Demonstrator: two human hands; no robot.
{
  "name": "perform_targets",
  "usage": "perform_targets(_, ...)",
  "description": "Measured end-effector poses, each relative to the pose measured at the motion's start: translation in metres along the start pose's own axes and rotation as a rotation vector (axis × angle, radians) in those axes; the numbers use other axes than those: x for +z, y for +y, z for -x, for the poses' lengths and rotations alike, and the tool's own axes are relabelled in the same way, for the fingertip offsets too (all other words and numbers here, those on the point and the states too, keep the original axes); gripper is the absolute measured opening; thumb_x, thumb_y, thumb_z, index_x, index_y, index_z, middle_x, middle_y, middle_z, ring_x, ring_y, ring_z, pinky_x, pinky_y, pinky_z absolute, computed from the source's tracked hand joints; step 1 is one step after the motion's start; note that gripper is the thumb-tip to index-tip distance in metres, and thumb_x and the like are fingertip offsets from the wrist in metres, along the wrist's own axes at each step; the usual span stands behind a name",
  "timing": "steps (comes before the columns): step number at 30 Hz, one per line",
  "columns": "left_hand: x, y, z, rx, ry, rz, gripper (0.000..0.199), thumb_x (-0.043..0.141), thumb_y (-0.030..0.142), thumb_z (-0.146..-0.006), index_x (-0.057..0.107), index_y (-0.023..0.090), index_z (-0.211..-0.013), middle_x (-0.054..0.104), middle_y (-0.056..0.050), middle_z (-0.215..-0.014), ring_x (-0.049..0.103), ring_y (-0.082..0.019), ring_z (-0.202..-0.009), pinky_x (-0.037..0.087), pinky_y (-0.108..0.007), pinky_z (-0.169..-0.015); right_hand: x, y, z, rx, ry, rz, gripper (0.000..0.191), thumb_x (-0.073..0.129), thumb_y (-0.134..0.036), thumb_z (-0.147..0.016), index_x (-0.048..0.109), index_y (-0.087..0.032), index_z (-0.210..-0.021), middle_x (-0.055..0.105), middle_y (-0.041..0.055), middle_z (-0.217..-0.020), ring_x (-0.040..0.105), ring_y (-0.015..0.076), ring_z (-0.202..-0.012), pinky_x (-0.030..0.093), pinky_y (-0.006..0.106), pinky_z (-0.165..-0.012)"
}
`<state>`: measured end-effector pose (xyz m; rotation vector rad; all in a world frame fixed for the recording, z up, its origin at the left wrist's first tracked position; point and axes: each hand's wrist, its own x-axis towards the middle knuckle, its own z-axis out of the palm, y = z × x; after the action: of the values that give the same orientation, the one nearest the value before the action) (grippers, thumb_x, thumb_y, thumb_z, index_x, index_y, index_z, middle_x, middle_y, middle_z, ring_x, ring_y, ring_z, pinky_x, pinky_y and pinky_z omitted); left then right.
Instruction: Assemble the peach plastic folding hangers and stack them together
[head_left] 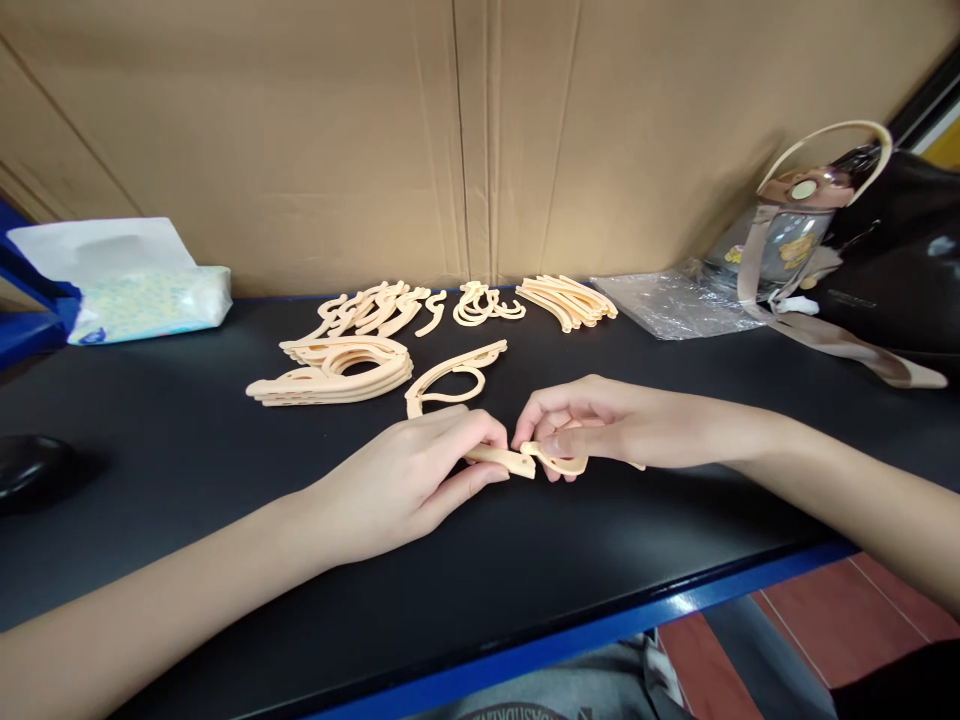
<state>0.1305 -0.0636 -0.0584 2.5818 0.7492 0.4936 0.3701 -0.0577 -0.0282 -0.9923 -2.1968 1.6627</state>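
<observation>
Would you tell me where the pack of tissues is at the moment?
In the head view, the tissue pack lies at the far left of the black tabletop, before the cardboard.

One stack [322, 388], one bottle [796, 238], one tissue pack [154, 303].

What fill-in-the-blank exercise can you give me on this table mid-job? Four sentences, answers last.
1. The left hand holds one piece, and the other piece is in the ____ hand.
2. The bottle stands on the table's right side, and the tissue pack lies on its ____ side.
3. A carrying ____ arches over the bottle's lid.
4. The table has a black top and a ____ front edge.

Missing words: right; left; handle; blue.
</observation>
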Motion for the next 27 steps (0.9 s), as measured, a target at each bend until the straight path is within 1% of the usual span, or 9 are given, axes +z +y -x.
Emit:
perform_targets(4, -0.0001, -0.0019, 0.0008, -0.014, 0.006, 0.017, 0.012, 0.042, 0.029, -0.099, 0.05, 0.021, -0.103, 0.066, -0.001, -0.089, 0.064, -0.014, -0.08, 0.046, -0.025, -0.071, -0.0012, -0.0022, -0.0011, 0.047, 0.0, -0.062, 0.015, 0.052, -0.022, -0.09, 0.056, -0.013, -0.102, 0.06, 0.0018, -0.081, 0.057, 0.0124, -0.074, 0.046, 0.027, -0.07)
perform_targets(7, 0.0, -0.0025, 0.0009, -0.03, -0.001, 0.039, 0.013, 0.04, 0.029, -0.1, 0.05, 0.022, -0.105, 0.067, 0.0, -0.092, 0.065, -0.014, -0.082, 0.047, -0.025, -0.073, -0.0007, -0.0028, -0.0006, 0.059, -0.007, -0.118, 0.012, 0.053, -0.023, -0.09, 0.053, -0.014, -0.098, 0.057, 0.0009, -0.08, 0.056, 0.0123, -0.073, 0.046, 0.028, -0.071)
perform_targets(14, -0.0008, -0.0014, 0.0004, -0.01, -0.001, 0.026, 0.016, 0.041, 0.026, -0.099, 0.049, 0.023, -0.112, 0.068, -0.002, -0.096, 0.066, -0.015, -0.086, 0.049, -0.026, -0.075, 0.001, -0.0028, -0.0007, 0.057, -0.025, -0.101, 0.008, 0.047, -0.019, -0.092, 0.05, -0.015, -0.097, 0.052, -0.0005, -0.079, 0.051, 0.0118, -0.071, 0.044, 0.028, -0.07)
perform_targets(19, -0.0011, -0.0014, 0.0002, 0.029, 0.028, 0.003, 0.019, 0.042, 0.024, -0.099, 0.051, 0.023, -0.116, 0.066, -0.002, -0.097, 0.065, -0.015, -0.085, 0.049, -0.025, -0.075, 0.0017, -0.004, 0.0, 0.043, -0.02, -0.089, 0.007, 0.046, -0.02, -0.092, 0.049, -0.015, -0.097, 0.047, -0.0023, -0.074, 0.045, 0.0112, -0.067, 0.04, 0.026, -0.065)
perform_targets(23, -0.0006, -0.0025, -0.0005, 0.09, 0.04, 0.004, 0.025, 0.043, 0.02, -0.099, 0.051, 0.024, -0.122, 0.065, -0.001, -0.1, 0.063, -0.013, -0.087, 0.047, -0.022, -0.078, 0.001, -0.0018, 0.0008, 0.045, -0.043, -0.078, 0.008, 0.045, -0.023, -0.094, 0.046, -0.017, -0.099, 0.048, -0.0021, -0.076, 0.044, 0.0114, -0.069, 0.037, 0.026, -0.066)
perform_targets(27, -0.0002, -0.0025, -0.0016, 0.124, 0.026, 0.009, 0.03, 0.041, 0.018, -0.1, 0.053, 0.025, -0.127, 0.064, -0.002, -0.098, 0.06, -0.012, -0.087, 0.045, -0.022, -0.078, 0.0009, -0.0011, 0.0003, 0.01, -0.08, -0.111, 0.011, 0.047, -0.027, -0.096, 0.043, -0.017, -0.098, 0.048, -0.0028, -0.076, 0.043, 0.0107, -0.069, 0.034, 0.025, -0.066)
